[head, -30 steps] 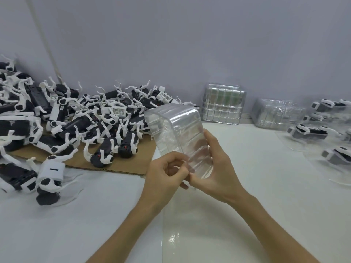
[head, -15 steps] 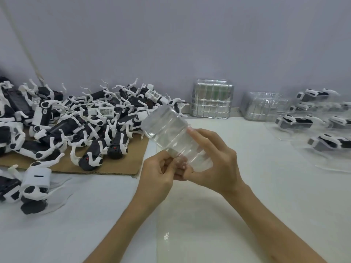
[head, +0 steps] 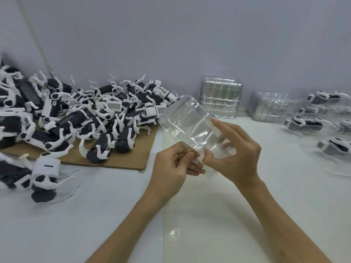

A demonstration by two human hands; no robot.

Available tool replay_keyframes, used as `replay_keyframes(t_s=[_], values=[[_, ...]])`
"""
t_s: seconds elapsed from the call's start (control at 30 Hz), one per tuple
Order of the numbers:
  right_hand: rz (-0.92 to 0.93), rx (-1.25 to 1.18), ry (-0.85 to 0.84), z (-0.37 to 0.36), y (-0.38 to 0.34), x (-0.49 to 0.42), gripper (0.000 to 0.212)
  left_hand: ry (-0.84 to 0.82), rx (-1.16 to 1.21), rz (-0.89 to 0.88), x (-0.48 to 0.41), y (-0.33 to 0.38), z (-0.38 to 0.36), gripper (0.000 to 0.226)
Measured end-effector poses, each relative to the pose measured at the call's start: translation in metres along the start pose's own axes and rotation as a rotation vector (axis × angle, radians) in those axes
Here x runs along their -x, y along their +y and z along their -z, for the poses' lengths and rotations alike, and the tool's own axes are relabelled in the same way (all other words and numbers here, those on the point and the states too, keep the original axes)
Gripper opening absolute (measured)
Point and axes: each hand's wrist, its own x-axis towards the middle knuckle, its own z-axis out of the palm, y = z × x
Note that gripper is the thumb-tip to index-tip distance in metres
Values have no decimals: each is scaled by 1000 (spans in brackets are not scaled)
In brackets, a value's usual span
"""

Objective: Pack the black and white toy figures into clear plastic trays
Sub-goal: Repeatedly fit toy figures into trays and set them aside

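Left hand [head: 169, 168], right hand [head: 237, 149]: clear tray [head: 188, 120] being pinched at near edge by both, being held tilted above counter [head: 76, 215]; toy figures [head: 95, 118] lying piled on cardboard [head: 121, 160], left of tray.

**A hand-packing station in a toy workshop**

You are at a packing bench on a small production line. At 10 o'clock a heap of identical black and white toy figures [head: 98, 118] lies on a cardboard sheet [head: 140, 149]. From 12 to 1 o'clock, stacks of clear trays [head: 220, 99] stand against the bare grey wall [head: 190, 35]. At 2 o'clock, packed figures [head: 303, 124] lie grouped on the plain white surface [head: 95, 215]. The work is manual: your left hand [head: 169, 168] and right hand [head: 237, 156] hold one loose tray [head: 190, 122].
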Motion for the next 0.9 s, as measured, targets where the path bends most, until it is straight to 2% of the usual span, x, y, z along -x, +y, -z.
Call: replay_keyframes(t_s=[0.47,0.9], values=[[-76,-19,87,4,7,-6,54,-35,5,-34,-1,3,-5,22],[-277,-138,154,11,26,-8,48,-48,-24,-81,-1,3,-6,24]])
